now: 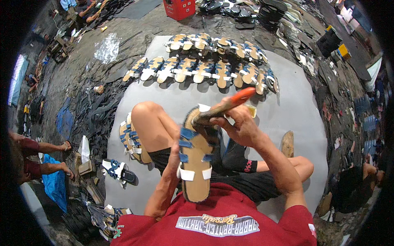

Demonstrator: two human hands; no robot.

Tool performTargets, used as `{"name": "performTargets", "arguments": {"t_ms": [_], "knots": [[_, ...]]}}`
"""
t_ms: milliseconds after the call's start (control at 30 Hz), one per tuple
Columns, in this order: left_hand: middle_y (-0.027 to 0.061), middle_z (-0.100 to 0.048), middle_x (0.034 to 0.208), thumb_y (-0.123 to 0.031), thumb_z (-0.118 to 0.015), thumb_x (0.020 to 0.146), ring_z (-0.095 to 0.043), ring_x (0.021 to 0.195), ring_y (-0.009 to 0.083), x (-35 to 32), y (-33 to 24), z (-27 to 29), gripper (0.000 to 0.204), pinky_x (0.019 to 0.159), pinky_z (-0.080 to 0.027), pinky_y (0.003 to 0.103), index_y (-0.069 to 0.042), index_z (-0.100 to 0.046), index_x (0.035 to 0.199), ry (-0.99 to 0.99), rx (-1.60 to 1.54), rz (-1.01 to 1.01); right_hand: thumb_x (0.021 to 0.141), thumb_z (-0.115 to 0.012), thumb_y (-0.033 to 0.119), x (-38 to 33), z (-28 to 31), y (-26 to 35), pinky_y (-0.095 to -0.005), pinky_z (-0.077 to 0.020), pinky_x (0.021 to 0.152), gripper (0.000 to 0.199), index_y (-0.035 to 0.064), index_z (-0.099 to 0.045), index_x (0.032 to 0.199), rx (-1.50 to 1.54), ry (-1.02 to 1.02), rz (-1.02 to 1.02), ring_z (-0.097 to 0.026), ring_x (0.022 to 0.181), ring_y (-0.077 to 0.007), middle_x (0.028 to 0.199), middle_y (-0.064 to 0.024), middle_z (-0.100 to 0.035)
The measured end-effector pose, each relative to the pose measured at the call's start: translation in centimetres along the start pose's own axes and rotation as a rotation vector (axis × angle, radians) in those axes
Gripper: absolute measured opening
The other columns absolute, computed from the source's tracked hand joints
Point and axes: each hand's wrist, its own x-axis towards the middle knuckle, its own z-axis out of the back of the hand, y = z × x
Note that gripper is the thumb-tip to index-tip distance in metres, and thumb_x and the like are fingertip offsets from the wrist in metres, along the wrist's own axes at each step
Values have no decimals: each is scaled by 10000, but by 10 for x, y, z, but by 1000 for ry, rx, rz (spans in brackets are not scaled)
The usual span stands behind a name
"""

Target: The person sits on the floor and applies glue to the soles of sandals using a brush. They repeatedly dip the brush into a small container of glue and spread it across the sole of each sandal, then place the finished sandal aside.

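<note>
My left hand [175, 158] grips the left edge of a sandal [196, 164], upright in front of my chest. The sandal has a tan insole with a dark stitched-looking rim, blue side straps and white strap ends. My right hand [240, 125] is closed around a dark tool with an orange handle end [243, 96]. The tool slants down to the left, its dark end at the sandal's top. Its exact kind is hard to make out, and the fingers partly cover it. Just beyond my right hand sits a small yellowish container [251, 110].
Two rows of sandals [186, 69] stand across the far part of the grey mat [291, 102]. More sandals [133, 141] lie left of my knee, with another pair [119, 171] nearer. A wooden piece [287, 143] lies by my right knee. Dark scraps surround the mat; another person's legs [49, 158] are at left.
</note>
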Motion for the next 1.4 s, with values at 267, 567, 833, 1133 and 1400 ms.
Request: {"name": "performTargets", "arguments": {"t_ms": [267,567,833,1133,1400], "knots": [[169,-649,1354,-617,-417,1089,-693,1143,282,-14,-9,7,700,951,-612,460,-48,-484,1490,-66,-49,-115,937,-757,177,5,23,31,-442,-436,939,176,93,-757,1091,175,-25,-5,-635,952,-308,1004,-99,-689],[124,-731,1209,-628,-455,1076,-743,1027,244,3,-8,20,657,895,-630,412,-65,-589,1387,-112,-124,-184,926,-764,206,0,10,32,-448,-438,864,250,121,-734,1159,-60,1,127,-612,911,-272,1024,-64,-676],[121,-755,1162,-647,-380,1088,-765,952,255,-10,-25,-9,690,826,-654,391,-62,-617,1365,-229,-178,-177,994,-736,223,-37,37,-33,-426,-440,933,201,52,-759,1098,-199,41,-303,-659,963,-260,1004,-124,-730],[163,-671,1324,-556,-537,967,-627,1273,318,-21,-15,8,755,1098,-500,462,-9,-520,1488,-165,362,-153,972,-746,396,-153,3,-249,-456,-379,938,353,57,-785,1061,-643,-188,-635,-626,1040,-266,1041,-80,-758],[184,-647,1384,-494,-582,1033,-668,1210,305,-31,-1,16,660,1053,-552,445,-42,-486,1504,-110,-76,-253,934,-769,306,-157,-17,-256,-434,-352,880,230,148,-775,1101,-708,-136,-472,-604,950,-248,905,-24,-680]]}}
